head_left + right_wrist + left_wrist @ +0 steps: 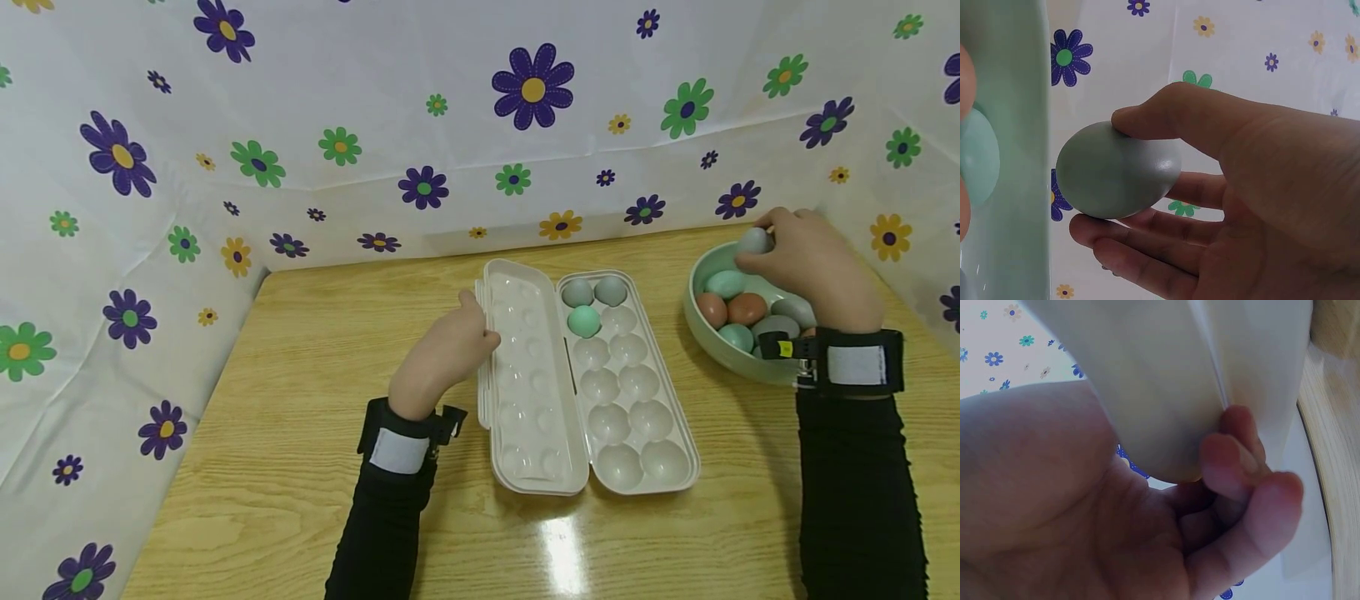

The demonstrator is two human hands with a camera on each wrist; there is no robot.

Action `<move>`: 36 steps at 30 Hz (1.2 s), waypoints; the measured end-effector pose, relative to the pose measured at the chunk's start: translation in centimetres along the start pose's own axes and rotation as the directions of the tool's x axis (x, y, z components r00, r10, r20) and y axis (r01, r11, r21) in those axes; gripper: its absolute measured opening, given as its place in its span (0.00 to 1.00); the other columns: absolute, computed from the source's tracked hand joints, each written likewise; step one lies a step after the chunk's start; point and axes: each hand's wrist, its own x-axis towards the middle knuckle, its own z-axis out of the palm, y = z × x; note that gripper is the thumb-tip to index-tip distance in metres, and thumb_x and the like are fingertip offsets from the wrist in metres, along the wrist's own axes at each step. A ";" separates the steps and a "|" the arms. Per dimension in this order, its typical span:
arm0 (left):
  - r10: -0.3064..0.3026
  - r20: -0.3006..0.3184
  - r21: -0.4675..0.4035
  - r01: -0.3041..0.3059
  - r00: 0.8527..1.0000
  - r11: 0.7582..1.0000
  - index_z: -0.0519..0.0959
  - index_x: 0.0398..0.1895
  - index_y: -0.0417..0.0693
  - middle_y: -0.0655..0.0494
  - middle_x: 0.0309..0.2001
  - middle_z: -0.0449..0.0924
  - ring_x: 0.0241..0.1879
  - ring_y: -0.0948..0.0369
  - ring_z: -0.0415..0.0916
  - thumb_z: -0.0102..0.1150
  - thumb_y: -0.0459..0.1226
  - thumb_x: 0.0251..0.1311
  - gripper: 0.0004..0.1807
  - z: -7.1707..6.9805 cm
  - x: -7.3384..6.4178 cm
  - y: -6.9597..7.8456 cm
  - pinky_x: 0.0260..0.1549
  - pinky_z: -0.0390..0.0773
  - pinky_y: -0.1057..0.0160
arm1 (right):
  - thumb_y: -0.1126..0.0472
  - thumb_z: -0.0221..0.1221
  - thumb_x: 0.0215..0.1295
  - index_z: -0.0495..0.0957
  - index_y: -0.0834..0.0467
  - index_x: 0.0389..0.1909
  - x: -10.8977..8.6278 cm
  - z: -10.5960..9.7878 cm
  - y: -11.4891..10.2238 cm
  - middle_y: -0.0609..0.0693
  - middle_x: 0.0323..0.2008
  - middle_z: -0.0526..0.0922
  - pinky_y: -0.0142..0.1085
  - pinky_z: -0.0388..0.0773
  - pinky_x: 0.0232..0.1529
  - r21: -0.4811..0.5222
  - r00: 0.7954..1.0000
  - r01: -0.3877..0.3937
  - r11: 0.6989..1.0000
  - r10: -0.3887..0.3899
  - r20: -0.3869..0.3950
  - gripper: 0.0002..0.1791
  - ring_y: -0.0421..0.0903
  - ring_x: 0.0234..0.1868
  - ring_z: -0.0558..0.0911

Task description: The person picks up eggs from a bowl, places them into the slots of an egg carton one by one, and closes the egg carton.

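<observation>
With my right hand [813, 262] I hold a smooth grey-green egg [754, 242] just above the far rim of a round pale-green bowl [708, 346]. The thumb lies on one side and the fingers [1147, 265] curl under the other, spread only as wide as the shell; I judge this light cradle guards against crushing or slipping. The bowl sits at my right, seemingly for an easy reach, its deep wall keeping the loose brown, mint and grey eggs [747, 309] from rolling off.

My left hand [446, 354] is bent at the left edge of the white plastic lid [525, 392], fingers curled in with the edge caught between them and the thumb side, probably to steady it. The lid lies open, hinged to the white plastic egg tray [686, 475], so every cup faces up. Two grey eggs [611, 291] fill the far row and one mint egg [583, 321] sits just nearer, on the hinge side; nine cups are bare. All of this stands on the pale wooden desk [300, 400].
</observation>
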 end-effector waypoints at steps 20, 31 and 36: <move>0.001 0.001 0.010 -0.001 1.000 1.000 0.40 0.73 0.22 0.57 0.16 0.61 0.13 0.63 0.58 0.46 0.37 0.68 0.41 0.0 0.0 -0.1 0.11 0.56 0.70 | 0.51 0.53 0.65 0.61 0.77 0.64 -0.5 -0.1 -1.4 0.78 0.53 0.67 0.68 0.71 0.47 -0.004 1.000 0.024 1.000 -0.024 -0.011 0.37 0.69 0.48 0.66; 0.003 -0.003 0.014 -0.003 1.000 1.000 0.40 0.73 0.22 0.57 0.15 0.61 0.12 0.64 0.58 0.46 0.36 0.68 0.40 0.0 0.1 -0.1 0.11 0.55 0.70 | 0.51 0.54 0.65 0.60 0.77 0.65 -0.4 0.2 -2.5 0.79 0.55 0.66 0.68 0.69 0.49 -0.012 0.999 0.032 0.999 -0.032 -0.005 0.38 0.70 0.49 0.67; 0.011 -0.002 0.018 -0.011 1.000 1.000 0.40 0.73 0.21 0.57 0.14 0.60 0.12 0.64 0.57 0.46 0.36 0.68 0.40 0.0 0.0 0.0 0.11 0.55 0.70 | 0.52 0.54 0.64 0.60 0.76 0.65 -0.4 0.4 -3.0 0.79 0.55 0.65 0.69 0.70 0.49 -0.006 1.000 0.027 1.000 -0.027 0.001 0.38 0.71 0.49 0.67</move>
